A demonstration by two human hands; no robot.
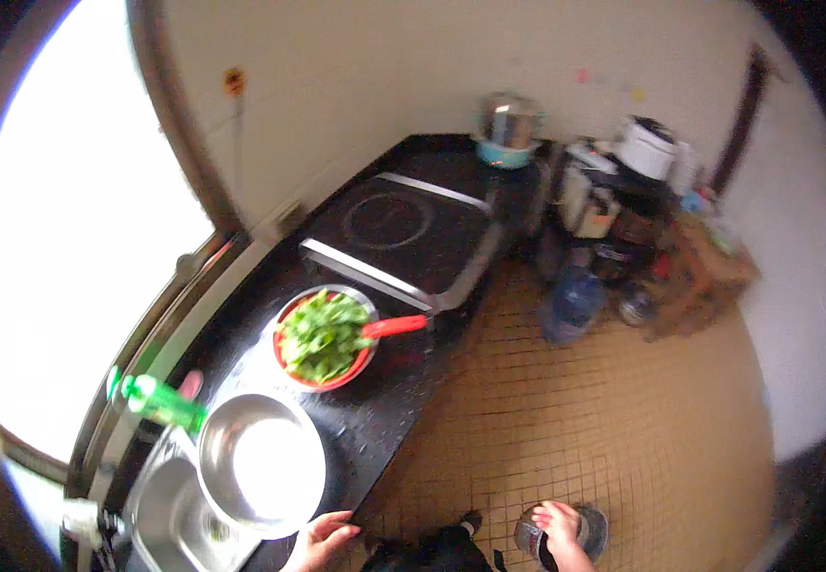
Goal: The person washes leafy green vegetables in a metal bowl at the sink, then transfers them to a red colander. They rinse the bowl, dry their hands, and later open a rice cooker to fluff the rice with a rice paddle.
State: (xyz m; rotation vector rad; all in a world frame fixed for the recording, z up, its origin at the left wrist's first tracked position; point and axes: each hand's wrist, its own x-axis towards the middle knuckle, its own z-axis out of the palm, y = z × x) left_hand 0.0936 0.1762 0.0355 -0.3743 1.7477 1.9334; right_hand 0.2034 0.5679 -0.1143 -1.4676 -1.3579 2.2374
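Note:
Beside the near edge of a stainless steel bowl (216,468), my left hand (323,540) hangs with fingers apart and seems to hold nothing. The bowl rests on the counter and partly overlaps the metal sink. My right hand (561,529) is over the floor, above a round dark container, fingers loosely curled; nothing shows in it. Farther up the counter, a red-handled colander (395,327) full of green leafy vegetables (323,336) sits in a metal bowl.
A metal sink (170,500) and a green bottle (166,404) are at the left. Beyond the colander lies a black cooktop (388,218), then a lidded pot (509,132). A blue water jug (573,304) and a brown bag (706,279) stand on the tiled floor (599,400).

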